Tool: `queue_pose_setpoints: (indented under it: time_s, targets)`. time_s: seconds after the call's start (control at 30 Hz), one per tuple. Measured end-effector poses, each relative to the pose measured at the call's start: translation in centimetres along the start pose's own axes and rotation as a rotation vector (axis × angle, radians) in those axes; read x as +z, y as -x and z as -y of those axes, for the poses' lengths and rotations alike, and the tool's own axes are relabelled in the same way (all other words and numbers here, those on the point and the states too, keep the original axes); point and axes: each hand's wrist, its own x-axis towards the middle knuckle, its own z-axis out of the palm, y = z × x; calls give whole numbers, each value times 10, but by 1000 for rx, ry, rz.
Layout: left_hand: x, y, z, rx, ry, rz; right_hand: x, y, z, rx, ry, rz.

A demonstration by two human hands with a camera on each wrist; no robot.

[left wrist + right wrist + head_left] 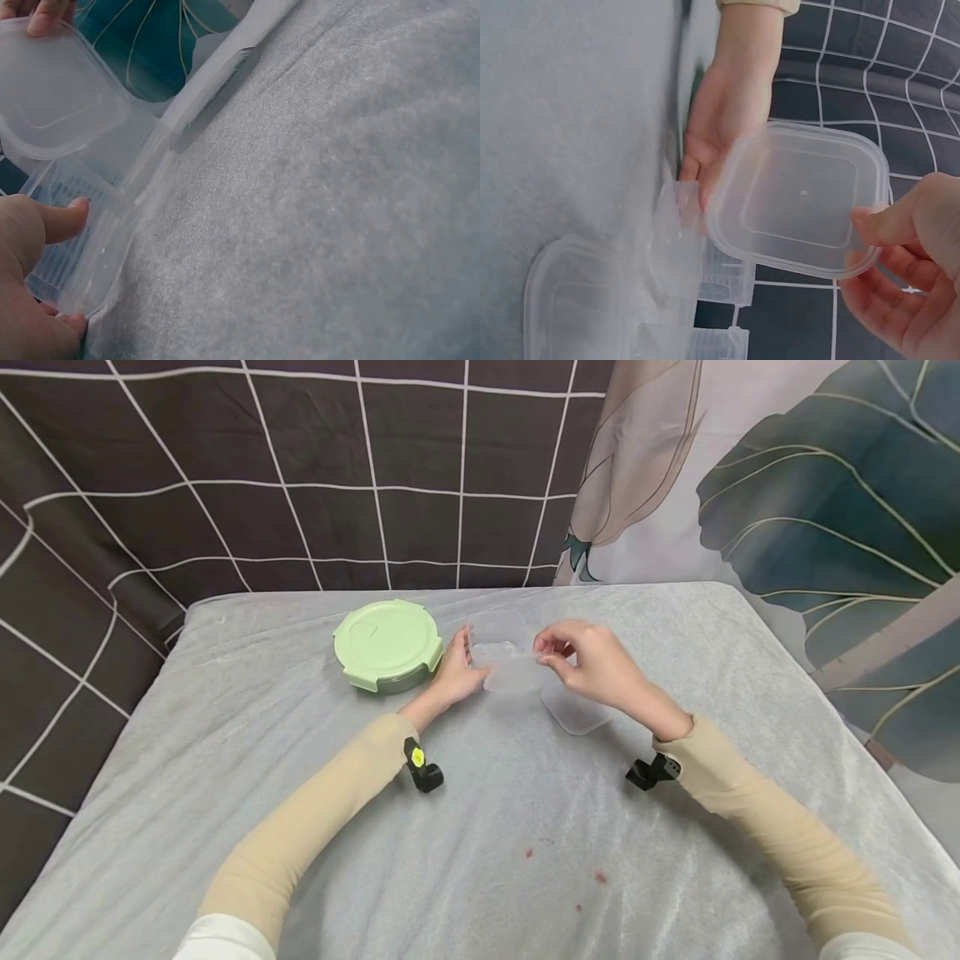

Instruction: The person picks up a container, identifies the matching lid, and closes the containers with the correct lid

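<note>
My left hand (pixel 456 672) holds a clear plastic container (pixel 497 628) at its left side, with the thumb along the near wall and the fingertips low at its base. My right hand (pixel 596 664) pinches a translucent square lid (pixel 799 199) by one edge, between thumb and fingers. The lid is tilted and hangs above the container, overlapping it in the left wrist view. A second translucent lid (pixel 576 714) lies flat on the table below the right hand. Ridged clear walls (pixel 718 343) also show beside the container in the right wrist view.
A round glass food container with a pale green clip lid (pixel 387 639) stands left of my left hand. Grey cloth covers the table (pixel 480 827), with a few small reddish spots. A dark gridded curtain (pixel 315 468) and a leaf-patterned one (pixel 825 527) hang behind.
</note>
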Motion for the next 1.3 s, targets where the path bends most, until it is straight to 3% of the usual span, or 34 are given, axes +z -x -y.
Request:
queue_pose_setpoints:
  time_s: [0.33,0.57,0.63,0.8,1.07,1.3]
  targets:
    - [-3,3,0,-2,-38,21,-2,-5,-3,-93,44,-164]
    - [-4,3,4,4,-20,7,2,-13,-3,-166,86,-202]
    - [-3,2,10,36,-20,-6,2,-16,-3,-175,74,-203]
    - [-2,3,11,43,-51,-20,1,-24,-4,-190,59,-221]
    - [-2,5,6,28,-53,-18,14,-33,-14,-334,184,-288]
    - [-2,5,5,10,-31,-8,30,-37,-22,-351,322,-311]
